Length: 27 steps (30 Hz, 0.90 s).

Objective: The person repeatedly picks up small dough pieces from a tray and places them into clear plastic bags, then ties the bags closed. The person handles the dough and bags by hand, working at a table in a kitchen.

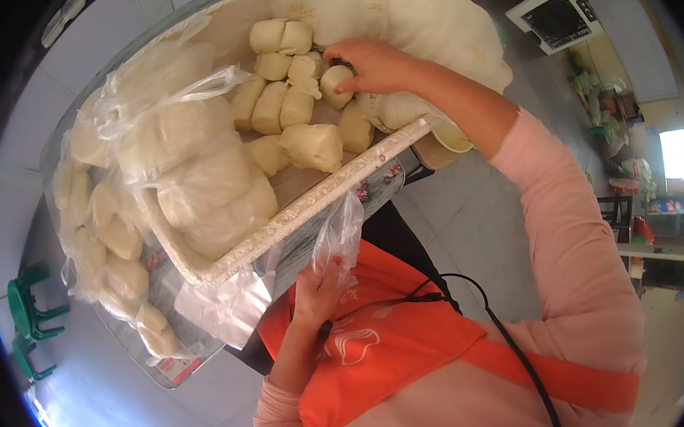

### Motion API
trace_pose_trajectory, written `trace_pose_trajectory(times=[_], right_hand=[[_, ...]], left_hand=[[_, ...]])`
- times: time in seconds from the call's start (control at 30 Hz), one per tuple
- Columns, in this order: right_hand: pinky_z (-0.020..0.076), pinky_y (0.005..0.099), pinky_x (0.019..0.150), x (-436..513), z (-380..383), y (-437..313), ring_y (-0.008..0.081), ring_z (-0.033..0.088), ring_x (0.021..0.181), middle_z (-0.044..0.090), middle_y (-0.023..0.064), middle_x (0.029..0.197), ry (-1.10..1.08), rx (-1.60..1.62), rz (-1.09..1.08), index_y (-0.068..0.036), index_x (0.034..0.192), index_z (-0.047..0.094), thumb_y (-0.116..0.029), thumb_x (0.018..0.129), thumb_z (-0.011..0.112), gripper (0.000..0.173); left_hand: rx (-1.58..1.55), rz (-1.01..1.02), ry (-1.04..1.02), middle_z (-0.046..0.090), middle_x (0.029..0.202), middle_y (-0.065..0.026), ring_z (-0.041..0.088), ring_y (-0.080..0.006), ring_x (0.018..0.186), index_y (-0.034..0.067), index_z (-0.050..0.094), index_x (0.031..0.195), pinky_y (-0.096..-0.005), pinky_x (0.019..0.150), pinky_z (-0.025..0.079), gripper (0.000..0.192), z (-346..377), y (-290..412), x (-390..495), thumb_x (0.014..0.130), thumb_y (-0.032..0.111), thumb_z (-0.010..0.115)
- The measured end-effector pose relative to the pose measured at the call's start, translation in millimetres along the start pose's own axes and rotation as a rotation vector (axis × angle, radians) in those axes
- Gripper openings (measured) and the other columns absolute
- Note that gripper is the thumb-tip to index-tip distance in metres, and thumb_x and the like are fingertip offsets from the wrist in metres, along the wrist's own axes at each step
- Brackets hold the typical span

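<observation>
My left hand holds a thin clear plastic bag in front of the red apron. Over the foam box, my right hand reaches in and has its thumb and fingers around a pale steamed bun. Loose buns lie beside it, among them a rough-edged bun and a pair of joined buns. Clear bags filled with buns take up the box's left part. A cream quilted cloth is pushed back over the far side.
More bagged buns lie left of the box on the patterned table. A silvery sheet hangs at the table's near edge. A black cable crosses my apron. Green stools stand on the floor at left.
</observation>
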State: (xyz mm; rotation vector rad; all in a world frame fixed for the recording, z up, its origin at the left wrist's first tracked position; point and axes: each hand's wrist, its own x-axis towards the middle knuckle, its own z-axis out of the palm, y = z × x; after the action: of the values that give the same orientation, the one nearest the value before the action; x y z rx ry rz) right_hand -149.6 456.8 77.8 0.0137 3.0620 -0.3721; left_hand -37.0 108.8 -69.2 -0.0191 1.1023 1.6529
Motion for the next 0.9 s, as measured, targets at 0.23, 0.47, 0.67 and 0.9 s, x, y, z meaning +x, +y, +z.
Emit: trace_pose_trajectory(times=[0.23, 0.47, 0.67, 0.9], right_hand=[[0.0495, 0.0389, 0.089, 41.8, 53.6, 37.7, 0.0307, 0.063, 0.103, 0.064, 0.0145, 0.116, -0.316, -0.009, 0.278, -0.01, 0.121, 0.057, -0.03, 0.072, 0.074, 0.056], [0.0553, 0.0344, 0.069, -0.6, -7.2, 15.9, 0.0233, 0.067, 0.086, 0.067, 0.0136, 0.098, 0.168, 0.209, 0.283, -0.009, 0.124, 0.056, -0.013, 0.073, 0.07, 0.052], [0.0577, 0.0357, 0.077, -110.9, -38.7, -77.1, 0.0218, 0.06, 0.107, 0.057, 0.0113, 0.122, 0.344, 1.176, 0.084, -0.006, 0.134, 0.046, -0.007, 0.075, 0.072, 0.064], [0.0492, 0.0355, 0.095, -211.9, 19.1, -161.0, 0.0233, 0.055, 0.117, 0.055, 0.0096, 0.126, 0.243, 1.517, -0.173, -0.005, 0.135, 0.043, 0.005, 0.071, 0.074, 0.071]], left_hand=[[0.849, 0.257, -0.08, 0.064, 0.083, -0.0061, 0.064, -0.0125, 0.072, -0.003, 0.057, 0.111, -0.0265, 0.06, 0.051, 0.023, -17.5, 15.6, -4.3, 0.097, 0.013, 0.048], [0.496, 0.153, 0.028, 0.063, 0.083, -0.0075, 0.063, -0.0185, 0.072, 0.001, 0.057, 0.11, -0.032, 0.058, 0.049, 0.029, -16.4, 9.2, -8.2, 0.094, 0.024, 0.053], [0.763, 0.37, 0.131, 0.057, 0.073, -0.0017, 0.05, -0.0119, 0.063, 0.002, 0.062, 0.099, -0.0288, 0.054, 0.041, 0.038, -9.4, 43.4, -43.9, 0.098, 0.037, 0.047], [0.362, 0.165, 0.19, 0.058, 0.078, -0.002, 0.052, -0.0126, 0.07, 0.001, 0.061, 0.106, -0.0267, 0.063, 0.041, 0.054, 7.0, 44.5, -95.3, 0.099, 0.049, 0.04]])
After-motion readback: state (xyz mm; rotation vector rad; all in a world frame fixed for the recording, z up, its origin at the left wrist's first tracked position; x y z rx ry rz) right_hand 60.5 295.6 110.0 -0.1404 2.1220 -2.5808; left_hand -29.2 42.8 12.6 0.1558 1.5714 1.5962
